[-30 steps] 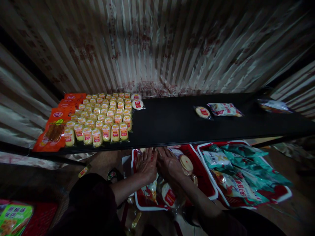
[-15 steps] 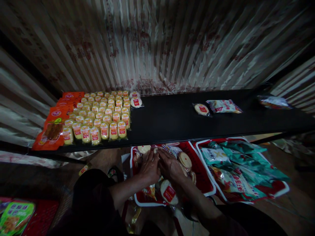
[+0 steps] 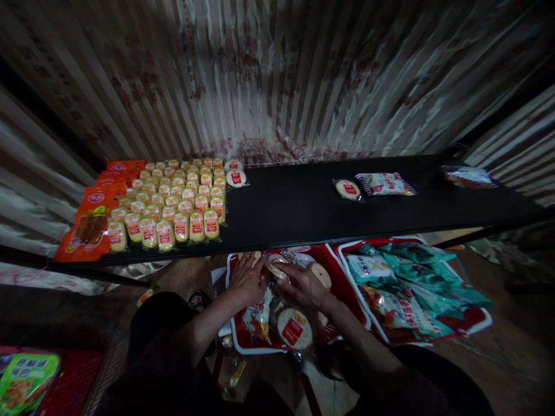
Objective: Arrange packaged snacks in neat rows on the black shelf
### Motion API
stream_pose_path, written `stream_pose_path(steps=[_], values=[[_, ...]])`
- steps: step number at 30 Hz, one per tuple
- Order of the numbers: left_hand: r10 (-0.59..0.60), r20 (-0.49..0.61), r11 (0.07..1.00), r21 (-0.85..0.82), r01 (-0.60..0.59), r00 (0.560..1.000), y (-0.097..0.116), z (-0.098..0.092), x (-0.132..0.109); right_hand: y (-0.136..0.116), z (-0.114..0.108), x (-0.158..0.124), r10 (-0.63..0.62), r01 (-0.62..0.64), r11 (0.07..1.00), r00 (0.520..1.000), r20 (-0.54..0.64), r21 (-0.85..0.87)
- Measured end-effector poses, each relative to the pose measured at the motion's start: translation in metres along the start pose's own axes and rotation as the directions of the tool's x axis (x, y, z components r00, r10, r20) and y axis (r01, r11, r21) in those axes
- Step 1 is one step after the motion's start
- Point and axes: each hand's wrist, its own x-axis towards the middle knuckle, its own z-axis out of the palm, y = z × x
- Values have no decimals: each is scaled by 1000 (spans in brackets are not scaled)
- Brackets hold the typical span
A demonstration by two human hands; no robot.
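**Your hands met over a red basket (image 3: 243, 339) under the black shelf (image 3: 303, 216).**
Your right hand (image 3: 303, 287) pinched a round cracker packet (image 3: 274, 267) at the basket's far end. Your left hand (image 3: 245, 280) touched it from the other side, its grip too dark to read. Yellow snack packets (image 3: 173, 208) stood in rows on the shelf. Green bags (image 3: 416, 271) filled a second basket (image 3: 474, 319) on your right.

No word or number reads clearly for us; light dim, print small.
- Yellow packets (image 3: 173, 214), 10 o'clock on the black shelf (image 3: 295, 214): red labels with white marks, illegible.
- Orange packets (image 3: 89, 228), 9 o'clock: white oval logo, unread.
- Round packet (image 3: 295, 329), 6 o'clock in the red basket (image 3: 231, 323): red square label, characters blurred.
- Green bags (image 3: 407, 306), 4 o'clock: large red characters, not legible.
- Green packet (image 3: 23, 381), 8 o'clock: yellow characters, blurred.
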Motion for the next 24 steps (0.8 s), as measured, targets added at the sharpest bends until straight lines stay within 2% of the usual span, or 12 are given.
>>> stream_pose_path(steps=[4,9,12,17,20,24], values=[[-106,-137,994,26,110,985,-19,5,12,14,0,-6,95,-88,994,990,-101,71],[-176,-187,984,-2,178,967,-29,15,27,25,7,-14,189,-155,971,965,-183,184],[-143,-188,990,-12,143,972,-20,22,24,28,10,-16,232,-180,954,950,-210,239],[-1,-128,997,-74,-8,992,-7,34,8,30,6,-16,289,-207,935,915,-282,287],[-19,-132,996,-94,7,991,-5,32,4,25,-3,-15,323,-224,927,883,-339,301],[-24,-106,991,-130,10,994,-8,24,8,13,-13,-12,365,-252,908,866,-341,334]])
